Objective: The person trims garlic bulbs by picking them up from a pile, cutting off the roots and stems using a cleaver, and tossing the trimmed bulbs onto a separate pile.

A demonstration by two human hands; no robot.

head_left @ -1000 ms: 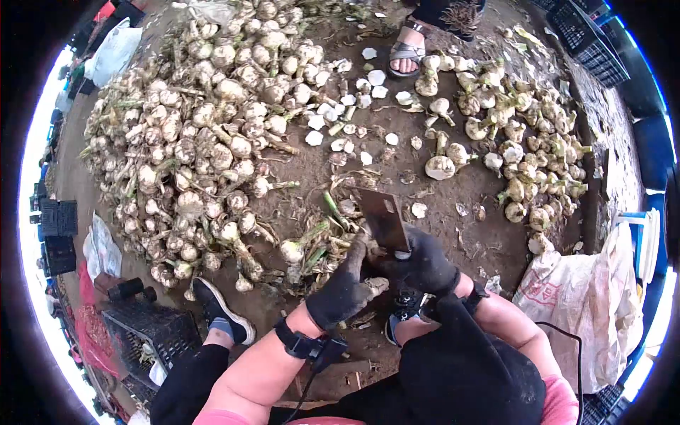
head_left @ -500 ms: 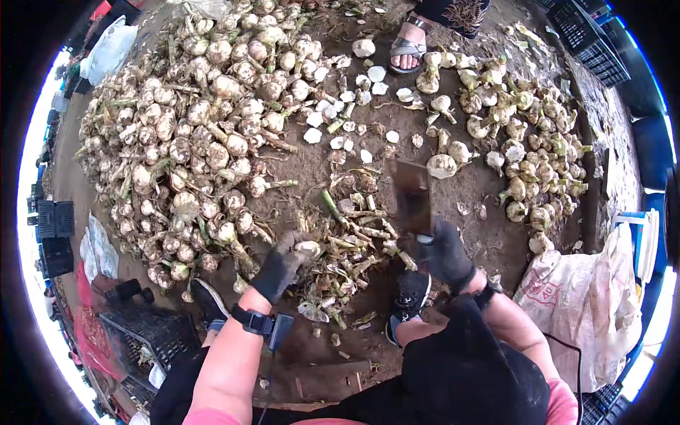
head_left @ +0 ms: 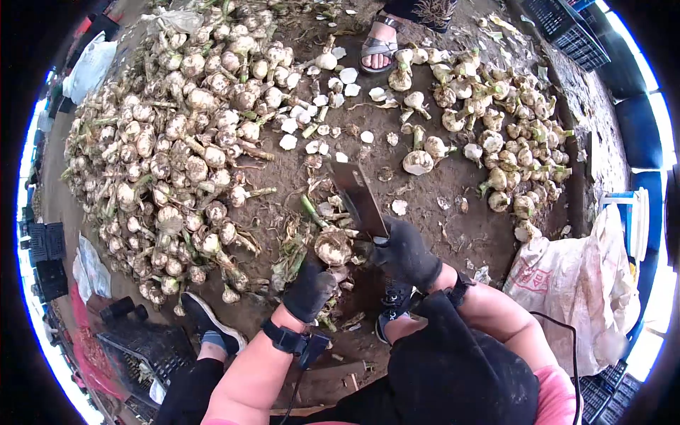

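My right hand (head_left: 409, 256), in a dark glove, grips the handle of a cleaver (head_left: 360, 200). Its broad blade points up and to the left. Beside it, my gloved left hand (head_left: 312, 290) is closed on a dirt-covered bulb (head_left: 333, 246) that looks like garlic. The bulb sits at the fingertips, close below the blade. How the fingers wrap it is partly hidden. Under the hands lie cut stalks and leaf trimmings (head_left: 290, 256). Several white cut slices (head_left: 288, 142) are scattered on the soil ahead.
A large heap of stalked bulbs (head_left: 177, 170) fills the left. Trimmed bulbs (head_left: 506, 134) lie at the right. Another person's sandalled foot (head_left: 378, 51) stands at the top. A white sack (head_left: 567, 283) is at the right, a black crate (head_left: 145, 347) at lower left.
My left hand has moved right, towards my right hand, and a large bulb now shows at its fingers. The cleaver has shifted left and tilted. The view has shifted slightly.
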